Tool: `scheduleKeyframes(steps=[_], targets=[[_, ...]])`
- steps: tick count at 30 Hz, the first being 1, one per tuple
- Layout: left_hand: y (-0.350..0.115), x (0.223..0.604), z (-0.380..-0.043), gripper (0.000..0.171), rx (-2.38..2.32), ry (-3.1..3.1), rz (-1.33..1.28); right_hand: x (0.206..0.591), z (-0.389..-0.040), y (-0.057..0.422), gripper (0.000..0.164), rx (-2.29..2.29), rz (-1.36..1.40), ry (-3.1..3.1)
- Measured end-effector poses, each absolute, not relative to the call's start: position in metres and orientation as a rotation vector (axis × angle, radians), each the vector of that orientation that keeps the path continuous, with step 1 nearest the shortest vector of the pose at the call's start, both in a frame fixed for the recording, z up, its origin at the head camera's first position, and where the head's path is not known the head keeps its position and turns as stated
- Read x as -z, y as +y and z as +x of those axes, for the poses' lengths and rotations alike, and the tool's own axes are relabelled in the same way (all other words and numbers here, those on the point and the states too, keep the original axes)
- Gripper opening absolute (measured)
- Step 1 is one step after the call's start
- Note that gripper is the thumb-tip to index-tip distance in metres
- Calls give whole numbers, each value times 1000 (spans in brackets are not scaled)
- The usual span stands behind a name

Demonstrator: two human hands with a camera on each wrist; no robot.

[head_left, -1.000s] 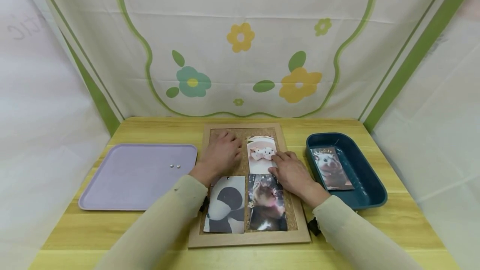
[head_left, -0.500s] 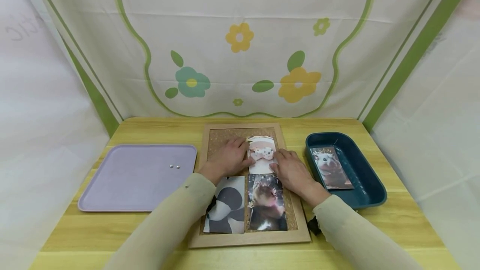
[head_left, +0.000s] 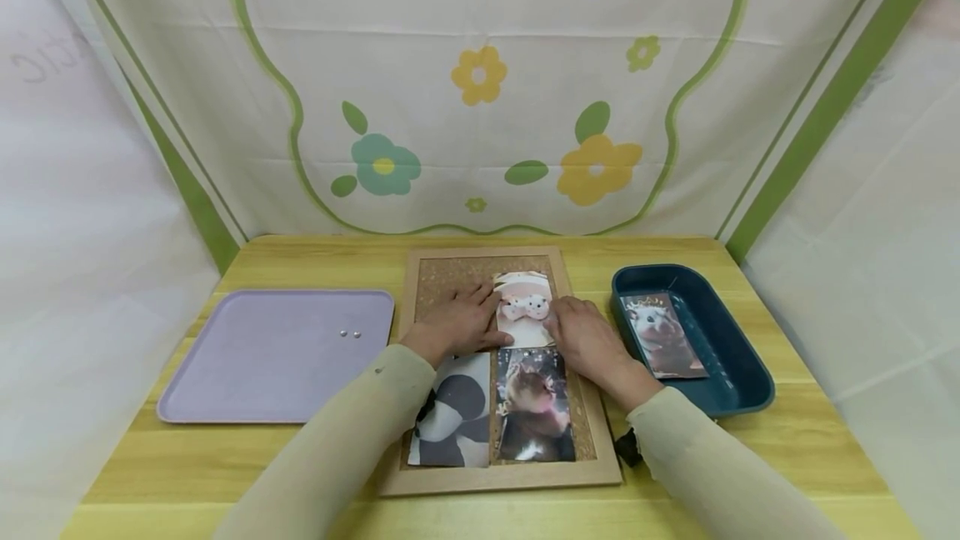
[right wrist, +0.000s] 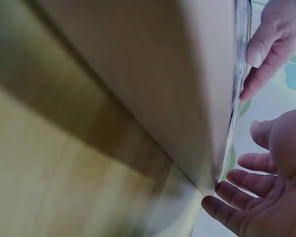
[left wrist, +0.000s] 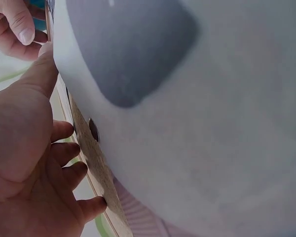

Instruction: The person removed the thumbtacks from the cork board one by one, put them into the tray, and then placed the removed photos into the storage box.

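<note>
In the head view, a photo of two small white animals (head_left: pixel 523 325) lies on the upper right of a wood-framed corkboard (head_left: pixel 498 477). My left hand (head_left: pixel 463 323) rests at its left side, thumb on the photo's lower left corner and fingers by the left edge. At the right edge, my right hand (head_left: pixel 587 342) touches the photo with its fingertips. Below lie a dark animal photo (head_left: pixel 534 411) and a black-and-white photo (head_left: pixel 453 423), each with a pin near its top edge. The left wrist view shows my left fingers (left wrist: pixel 66 153) spread on the cork.
A lilac tray (head_left: pixel 262 357) on the left holds two small metal pins (head_left: pixel 350 334). On the right, a dark teal bin (head_left: pixel 738 373) contains another animal photo (head_left: pixel 663 336). A flowered cloth (head_left: pixel 420 90) hangs behind the wooden table (head_left: pixel 157 465).
My left hand has come down and right from the upper cork to the white-animal photo's left side. My right hand has shifted slightly, staying at the right edge.
</note>
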State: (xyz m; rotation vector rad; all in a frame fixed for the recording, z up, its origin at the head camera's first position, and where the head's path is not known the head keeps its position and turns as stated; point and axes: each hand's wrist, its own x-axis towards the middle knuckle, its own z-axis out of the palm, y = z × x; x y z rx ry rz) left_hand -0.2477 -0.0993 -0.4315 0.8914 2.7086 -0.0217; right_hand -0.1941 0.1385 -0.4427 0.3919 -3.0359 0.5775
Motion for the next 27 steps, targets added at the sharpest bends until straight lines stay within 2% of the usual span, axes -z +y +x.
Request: scheduleKeyframes(steps=[8,12,19,27], targets=[[-97,432,-249,91,13,2683,885,424,-205,138,38,-707,242,-3105],[-96,432,-250,91,-29,2670,870,405,-213,137,51,-827,129,-3115],[-96,431,-250,90,-44,2652,842,383,-245,139,50,-1160,18,-3065],[-98,432,-249,91,-57,2652,834,386,-283,145,78,-2000,-276,-2829]])
